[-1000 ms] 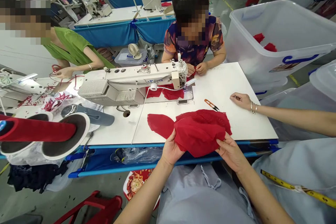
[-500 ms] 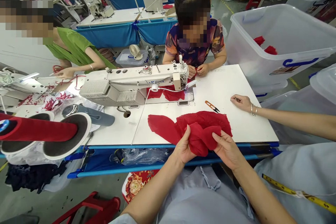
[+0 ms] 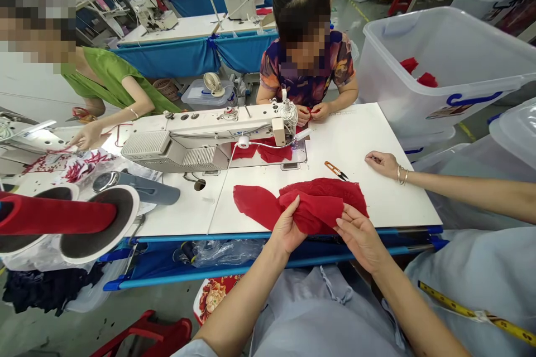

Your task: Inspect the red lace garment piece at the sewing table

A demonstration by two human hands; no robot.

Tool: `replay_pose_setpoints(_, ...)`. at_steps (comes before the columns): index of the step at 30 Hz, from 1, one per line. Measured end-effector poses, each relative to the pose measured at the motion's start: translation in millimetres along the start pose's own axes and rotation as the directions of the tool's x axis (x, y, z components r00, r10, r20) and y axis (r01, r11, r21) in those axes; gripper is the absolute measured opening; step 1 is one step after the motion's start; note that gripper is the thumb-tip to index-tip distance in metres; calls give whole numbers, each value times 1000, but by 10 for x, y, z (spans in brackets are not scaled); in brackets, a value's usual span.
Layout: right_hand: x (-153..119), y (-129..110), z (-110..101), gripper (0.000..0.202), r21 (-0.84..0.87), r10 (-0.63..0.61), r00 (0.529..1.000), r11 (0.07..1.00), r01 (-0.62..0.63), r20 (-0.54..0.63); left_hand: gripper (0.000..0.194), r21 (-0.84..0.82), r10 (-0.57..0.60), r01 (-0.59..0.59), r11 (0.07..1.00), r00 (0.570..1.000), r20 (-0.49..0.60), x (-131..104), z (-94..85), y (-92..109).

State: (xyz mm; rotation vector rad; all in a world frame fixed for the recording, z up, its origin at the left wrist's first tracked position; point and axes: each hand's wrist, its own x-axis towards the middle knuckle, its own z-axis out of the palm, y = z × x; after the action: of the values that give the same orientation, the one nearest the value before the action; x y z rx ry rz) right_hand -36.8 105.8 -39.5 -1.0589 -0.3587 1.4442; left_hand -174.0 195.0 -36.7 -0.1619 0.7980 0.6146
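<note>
"Where is the red cloth (image 3: 318, 213)?"

"At the near edge of the white table (image 3: 393, 139), held between both hands and bunched over more red fabric (image 3: 257, 203). Whether the pieces are joined can't be told."

"And the fingers?"

"The left hand (image 3: 290, 231) has its thumb on top, the other fingers mostly hidden beneath, clamped on the folds. The right hand (image 3: 359, 237) pinches the opposite edge between thumb and fingertips."

"How would it handle?"

"Light and limp, by the look of it: not fragile, but likely to fold or slide on itself. Pinching near the edges, one hand each side, should keep it spread better than grabbing the middle."

"Any writing?"

"Blue lettering on the sewing machine (image 3: 196, 128), partly hidden and unreadable. The clear bin (image 3: 391, 61) has a label (image 3: 449, 111) too small to read, and the marks on the yellow measuring tape (image 3: 452, 299) can't be made out. No brand shows on the orange-handled snips (image 3: 335, 169)."
</note>
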Motion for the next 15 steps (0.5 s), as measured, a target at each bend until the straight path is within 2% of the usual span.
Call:
replay_pose_setpoints(8, 45, 73, 30, 34, -77, -94, 994, 993, 89, -61, 27, 3, 22, -22, 1000, 1000, -2, 36, 11, -18)
replay_pose_setpoints(12, 42, 68, 49, 32, -62, -85, 992, 995, 80, -97, 17, 33, 73, -71, 997, 993, -87, 38, 52, -16)
replay_pose_setpoints(15, 26, 89, 59, 32, -25, -34, 995, 999, 31, -95, 15, 74, 97, -91, 993, 992, -79, 1, 23, -38)
